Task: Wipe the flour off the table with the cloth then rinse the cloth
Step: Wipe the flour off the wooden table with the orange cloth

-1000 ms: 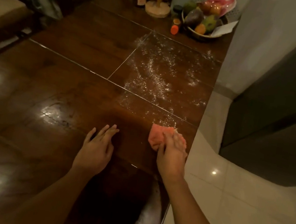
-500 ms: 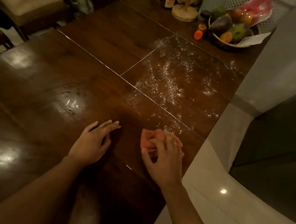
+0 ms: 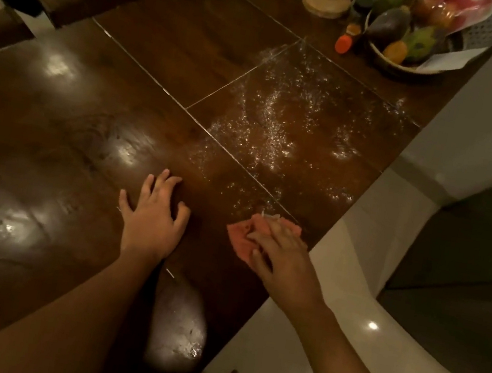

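While left grip (image 3: 152, 220) lies flat on dark bench (image 3: 54, 123), fingers spread, straight, holding nothing, flour (image 3: 280, 127) lies scattered over far-right panel. Pink cloth (image 3: 238, 236) bunched on bench at near fringe of flour, close to right edge; long axis roughly left-right, right end angled slightly away. Right grip (image 3: 282, 256) on top, fingers bent over cloth, thumb at near side, clutching it. Fruit bowl (image 3: 386, 63) at far right corner.

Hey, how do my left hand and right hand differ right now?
The left hand lies spread on bare wood, holding nothing; the right hand holds the pink cloth against the table. The left hand sits farther in, the right hand near the table's edge, just short of the flour. Both rest on the table.
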